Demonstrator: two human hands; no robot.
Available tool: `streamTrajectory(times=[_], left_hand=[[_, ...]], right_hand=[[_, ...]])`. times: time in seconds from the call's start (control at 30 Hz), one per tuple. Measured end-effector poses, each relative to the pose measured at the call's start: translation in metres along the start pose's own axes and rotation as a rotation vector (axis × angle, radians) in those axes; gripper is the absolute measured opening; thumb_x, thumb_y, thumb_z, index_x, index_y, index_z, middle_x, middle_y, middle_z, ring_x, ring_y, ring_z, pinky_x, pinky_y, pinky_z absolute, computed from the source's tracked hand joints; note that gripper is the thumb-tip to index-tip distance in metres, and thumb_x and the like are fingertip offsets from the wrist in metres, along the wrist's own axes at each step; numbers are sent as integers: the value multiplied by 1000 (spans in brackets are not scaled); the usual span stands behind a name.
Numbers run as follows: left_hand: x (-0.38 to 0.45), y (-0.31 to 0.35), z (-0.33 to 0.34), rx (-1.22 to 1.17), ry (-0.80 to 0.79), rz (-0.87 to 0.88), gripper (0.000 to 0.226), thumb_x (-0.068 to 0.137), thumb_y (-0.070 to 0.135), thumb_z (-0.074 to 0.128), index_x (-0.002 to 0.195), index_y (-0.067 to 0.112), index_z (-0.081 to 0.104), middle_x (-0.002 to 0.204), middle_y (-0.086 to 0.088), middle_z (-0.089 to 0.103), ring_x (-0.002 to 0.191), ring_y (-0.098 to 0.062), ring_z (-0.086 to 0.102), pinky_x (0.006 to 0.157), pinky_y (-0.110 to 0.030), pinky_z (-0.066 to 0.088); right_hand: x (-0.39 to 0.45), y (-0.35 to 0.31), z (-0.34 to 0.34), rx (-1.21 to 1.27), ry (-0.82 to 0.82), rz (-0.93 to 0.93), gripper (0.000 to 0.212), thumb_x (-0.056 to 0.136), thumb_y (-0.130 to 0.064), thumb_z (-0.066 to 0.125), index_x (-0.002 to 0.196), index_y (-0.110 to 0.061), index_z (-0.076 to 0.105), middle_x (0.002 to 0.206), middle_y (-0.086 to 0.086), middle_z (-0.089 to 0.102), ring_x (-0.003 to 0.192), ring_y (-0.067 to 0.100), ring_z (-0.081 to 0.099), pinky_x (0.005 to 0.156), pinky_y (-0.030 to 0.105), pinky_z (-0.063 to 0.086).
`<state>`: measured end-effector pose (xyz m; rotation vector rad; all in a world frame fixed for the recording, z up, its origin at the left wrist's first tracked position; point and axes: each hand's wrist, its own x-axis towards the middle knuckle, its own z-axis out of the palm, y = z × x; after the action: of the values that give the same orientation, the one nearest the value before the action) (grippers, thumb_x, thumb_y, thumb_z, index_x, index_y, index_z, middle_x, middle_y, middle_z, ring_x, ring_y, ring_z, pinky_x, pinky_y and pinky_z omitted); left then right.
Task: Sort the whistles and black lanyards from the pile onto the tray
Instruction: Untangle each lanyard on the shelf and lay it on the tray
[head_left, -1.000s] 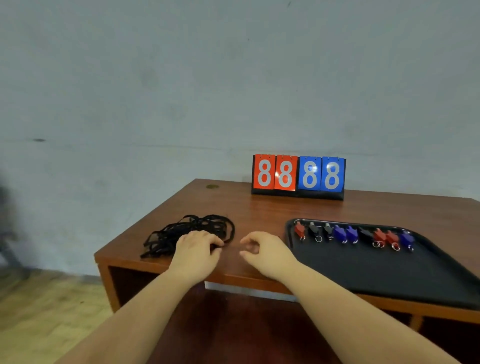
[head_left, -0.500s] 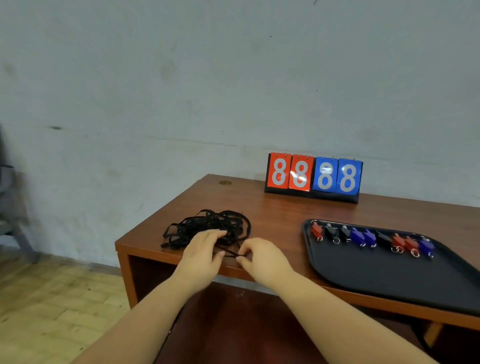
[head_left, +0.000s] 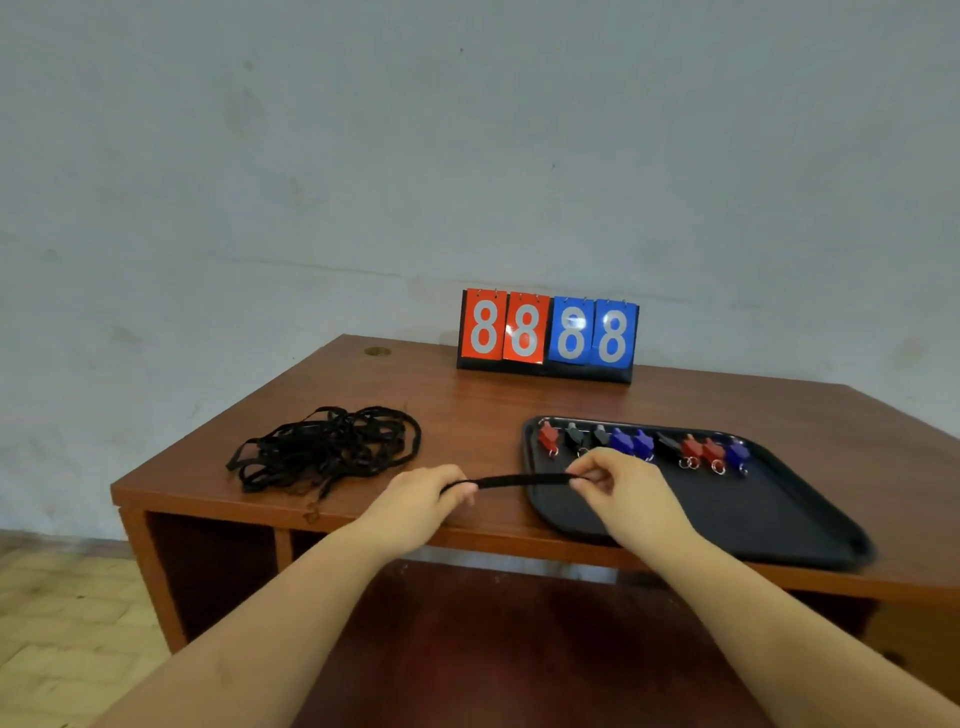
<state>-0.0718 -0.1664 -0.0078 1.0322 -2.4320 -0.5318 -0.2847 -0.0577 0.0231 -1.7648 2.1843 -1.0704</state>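
A black lanyard (head_left: 514, 480) is stretched taut between my two hands, just above the table's front edge. My left hand (head_left: 421, 501) grips its left end, and my right hand (head_left: 621, 491) pinches its right end over the near left corner of the black tray (head_left: 753, 525). A tangled pile of black lanyards (head_left: 327, 447) lies on the table's left part. Several red, black and blue whistles (head_left: 644, 444) with key rings stand in a row along the tray's far edge.
The brown wooden table (head_left: 467, 405) stands against a pale wall. A flip scoreboard (head_left: 548, 335) showing 8888 in red and blue stands at the table's back. Open shelves sit under the tabletop, and a parquet floor lies to the left.
Both hands left the pile with one lanyard and moved right, pulling it straight between them. My right hand now hovers over the tray's corner.
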Motion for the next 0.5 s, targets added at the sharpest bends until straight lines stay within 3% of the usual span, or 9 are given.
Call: streamTrajectory(times=[0.2, 0.3, 0.4, 0.5], left_hand=[[-1, 19, -6, -31, 50, 12, 27, 98, 39, 38, 82, 30, 57, 73, 4, 59, 72, -11, 55, 62, -24, 38], [-19, 43, -9, -158, 93, 53, 28, 98, 39, 38, 80, 29, 56, 64, 6, 52, 61, -5, 48, 58, -21, 35], [-48, 61, 5, -300, 30, 93, 28, 98, 37, 39, 76, 29, 56, 64, 15, 52, 62, 2, 48, 61, -14, 37], [-66, 65, 34, -423, -18, 70, 28, 97, 33, 42, 73, 31, 56, 66, 18, 54, 64, 5, 48, 66, -15, 39]], right_hand=[[-12, 24, -20, 84, 51, 90, 15, 88, -15, 63, 90, -29, 65, 86, -8, 65, 79, 0, 57, 67, 7, 39], [-28, 13, -23, 203, 83, 63, 11, 89, -19, 61, 89, -27, 67, 85, -8, 68, 81, 2, 61, 69, 10, 42], [-52, 5, -13, 242, 78, 62, 9, 90, -26, 59, 83, -27, 65, 77, -10, 64, 75, 1, 58, 64, 13, 38], [-74, 5, 9, 232, 260, -41, 7, 89, -29, 61, 82, -31, 61, 88, -15, 60, 87, -4, 56, 73, 10, 39]])
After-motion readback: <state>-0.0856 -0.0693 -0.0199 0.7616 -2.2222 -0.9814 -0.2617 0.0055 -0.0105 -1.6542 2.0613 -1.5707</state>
